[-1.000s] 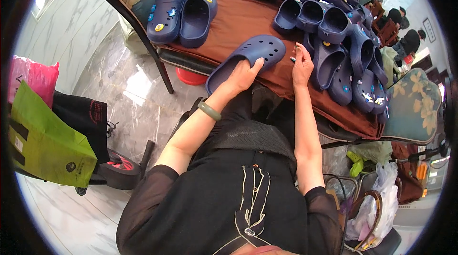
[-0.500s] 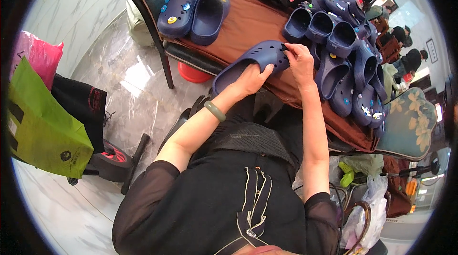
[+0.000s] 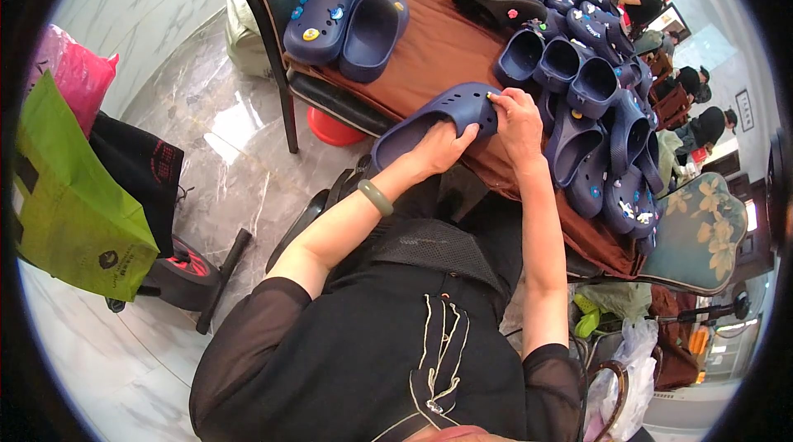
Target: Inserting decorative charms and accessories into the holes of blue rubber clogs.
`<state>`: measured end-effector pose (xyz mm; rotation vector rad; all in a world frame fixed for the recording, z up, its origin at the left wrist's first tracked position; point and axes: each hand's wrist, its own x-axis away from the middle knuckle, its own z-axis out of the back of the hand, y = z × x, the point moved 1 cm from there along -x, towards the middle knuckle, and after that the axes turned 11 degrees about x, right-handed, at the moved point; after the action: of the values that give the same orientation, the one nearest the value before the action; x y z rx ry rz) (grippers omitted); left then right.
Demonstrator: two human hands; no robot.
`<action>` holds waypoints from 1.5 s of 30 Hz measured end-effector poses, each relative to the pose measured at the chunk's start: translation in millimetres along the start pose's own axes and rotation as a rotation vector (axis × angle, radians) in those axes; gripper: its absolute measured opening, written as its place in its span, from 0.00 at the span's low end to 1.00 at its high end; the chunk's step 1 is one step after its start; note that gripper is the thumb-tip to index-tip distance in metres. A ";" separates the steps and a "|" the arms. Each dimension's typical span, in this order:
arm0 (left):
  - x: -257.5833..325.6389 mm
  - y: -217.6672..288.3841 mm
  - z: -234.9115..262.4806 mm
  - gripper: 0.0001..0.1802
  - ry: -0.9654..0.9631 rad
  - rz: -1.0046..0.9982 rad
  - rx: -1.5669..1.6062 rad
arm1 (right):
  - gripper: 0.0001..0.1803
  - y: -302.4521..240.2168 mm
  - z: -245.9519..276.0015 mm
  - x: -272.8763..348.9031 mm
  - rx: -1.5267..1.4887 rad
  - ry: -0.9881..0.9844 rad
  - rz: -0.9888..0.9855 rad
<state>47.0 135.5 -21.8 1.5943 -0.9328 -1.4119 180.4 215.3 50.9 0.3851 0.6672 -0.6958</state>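
A navy clog with holes in its upper is held over the near edge of the cloth. My left hand reaches inside its opening, fingers hidden under the upper and thumb outside on the side wall. At the toe end, my right hand pinches a small yellow shoe charm against one of the holes; the fingertips cover most of it. A pair of navy clogs stands to the far left, one of them a charmed clog with blue and yellow pieces on it.
Many navy clogs are heaped on the brown cloth to the right. A red basin sits beneath. A green bag and a pink bag stand at left. Other people sit in the far right background.
The clog has turned slightly and sits a little lower in view. My right fingers, earlier on a dark spot at the toe, now show a yellow piece between them.
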 end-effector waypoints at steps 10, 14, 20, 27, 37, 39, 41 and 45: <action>1.9 -5.3 -3.9 0.22 0.031 -0.104 -0.005 | 0.11 -3.0 9.7 4.8 0.117 0.004 0.131; 0.9 -3.8 -5.7 0.22 0.051 -0.087 -0.010 | 0.14 -1.8 4.2 9.8 0.197 -0.014 0.160; -8.2 -9.1 -0.9 0.20 0.020 -0.045 -0.178 | 0.20 -8.3 -7.2 7.9 0.440 -0.071 0.243; -6.2 -2.4 -3.4 0.20 0.019 -0.002 -0.142 | 0.11 3.1 -13.4 7.0 0.287 0.009 0.127; -4.8 -8.9 -6.0 0.25 0.058 -0.031 -0.116 | 0.07 -9.2 -1.0 10.0 0.249 0.053 0.047; -4.7 -9.5 -6.5 0.24 0.063 -0.024 -0.128 | 0.07 -11.9 -1.6 14.4 0.266 0.033 0.062; -3.4 -9.8 -4.6 0.24 0.069 -0.037 -0.172 | 0.07 -14.2 -4.8 14.4 0.260 0.007 0.052; 4.4 -7.5 -10.6 0.20 0.137 -0.156 -0.155 | 0.09 -14.6 -3.9 7.3 0.199 -0.035 0.039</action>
<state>58.1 135.6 -29.8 1.6517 -0.6149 -1.4232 172.9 203.6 41.5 0.5666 0.5578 -0.7324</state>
